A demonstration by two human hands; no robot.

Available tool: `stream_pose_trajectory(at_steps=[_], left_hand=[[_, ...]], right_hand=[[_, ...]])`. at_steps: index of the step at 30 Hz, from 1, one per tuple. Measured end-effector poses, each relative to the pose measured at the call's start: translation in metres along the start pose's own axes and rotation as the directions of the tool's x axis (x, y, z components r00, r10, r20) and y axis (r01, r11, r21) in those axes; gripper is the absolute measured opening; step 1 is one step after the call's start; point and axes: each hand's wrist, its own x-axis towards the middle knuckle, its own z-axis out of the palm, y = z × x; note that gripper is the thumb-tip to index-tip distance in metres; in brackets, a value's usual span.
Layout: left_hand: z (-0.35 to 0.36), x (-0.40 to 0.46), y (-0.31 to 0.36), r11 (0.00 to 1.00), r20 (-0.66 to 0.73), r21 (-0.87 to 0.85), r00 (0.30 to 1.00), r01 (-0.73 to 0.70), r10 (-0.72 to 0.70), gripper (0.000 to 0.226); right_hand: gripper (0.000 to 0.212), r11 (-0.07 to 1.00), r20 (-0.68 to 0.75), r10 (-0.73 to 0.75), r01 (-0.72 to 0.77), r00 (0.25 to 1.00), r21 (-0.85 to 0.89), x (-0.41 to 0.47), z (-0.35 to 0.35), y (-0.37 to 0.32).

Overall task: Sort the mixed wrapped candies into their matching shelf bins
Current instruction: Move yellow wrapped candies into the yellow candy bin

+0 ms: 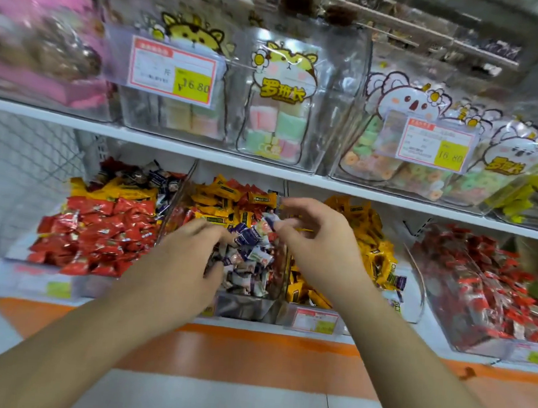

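The mixed wrapped candies [251, 253], mostly white and purple pieces with yellow and red ones behind them, lay heaped in the middle clear bin [244, 307] on the lower shelf. The left hand [191, 255] was down on that heap, fingers bent into the pile; whether it held any piece could not be told. The right hand [319, 239] hovered just above the same bin, thumb and forefinger pinching a small white and purple candy [271, 221], the other fingers loosely spread.

Just left of the middle bin sat a bin of red candies [93, 233] with yellow and dark ones piled at its back. Just right of it was a bin of yellow candies [375, 252], and farther right a bin of red wrappers [485, 282]. On the upper shelf [201, 153] stood clear tubs of bagged soft sweets with cartoon animal labels [283, 77] and two price tags [175, 73] reading 16.80. Below the bins ran an orange strip [250, 358]
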Motion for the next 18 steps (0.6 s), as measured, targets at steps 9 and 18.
stream_pose_trajectory(at_steps=[9, 18], left_hand=[[0.008, -0.044, -0.016, 0.998, 0.068, -0.059, 0.998, -0.002, 0.006, 0.024], [0.131, -0.154, -0.087, 0.981, 0.497, -0.064, 0.859, 0.181, -0.126, 0.027]], right_hand=[[0.016, 0.997, 0.132, -0.031, 0.039, 0.991, -0.06, -0.069, 0.032, 0.007], [0.023, 0.926, 0.5, 0.349, -0.207, 0.793, -0.317, -0.197, 0.148, 0.113]])
